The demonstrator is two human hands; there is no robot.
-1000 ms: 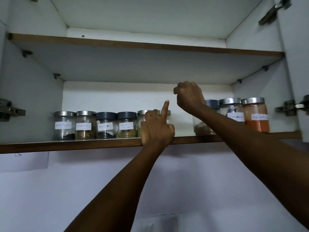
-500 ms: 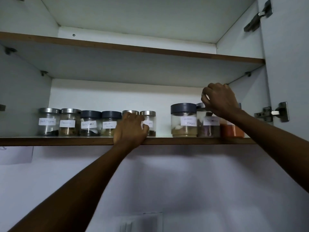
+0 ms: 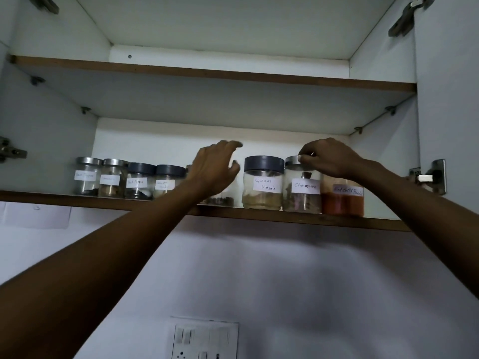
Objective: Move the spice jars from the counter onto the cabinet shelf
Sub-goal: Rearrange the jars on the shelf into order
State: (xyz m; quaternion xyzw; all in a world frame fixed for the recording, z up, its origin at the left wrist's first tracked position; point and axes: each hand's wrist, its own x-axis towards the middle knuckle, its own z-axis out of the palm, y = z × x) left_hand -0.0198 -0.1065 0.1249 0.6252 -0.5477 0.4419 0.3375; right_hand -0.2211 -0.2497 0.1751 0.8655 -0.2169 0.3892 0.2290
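Note:
A row of labelled glass spice jars stands on the lower cabinet shelf [image 3: 259, 216]. At the left are several small jars [image 3: 112, 178]. In the middle stands the Garam Masala jar [image 3: 263, 182] with a dark lid, then the Cinnamon jar [image 3: 302, 193], then the red chilli powder jar [image 3: 342, 200]. My right hand [image 3: 329, 159] pinches the steel lid of the Cinnamon jar from above. My left hand [image 3: 215, 169] hovers with its fingers spread in front of a small jar [image 3: 224, 200], hiding most of it and gripping nothing.
The upper shelf [image 3: 207, 73] above is bare. An open cabinet door [image 3: 448, 99] with a hinge [image 3: 430, 177] stands at the right, and another hinge [image 3: 10, 151] sits at the left. A wall socket plate [image 3: 204, 340] is below, and a paper note [image 3: 36, 213] hangs at left.
My left hand has lifted off the small jar and spread its fingers. My right hand moved from the far-right jars to the Cinnamon jar's lid. The camera view shifted slightly.

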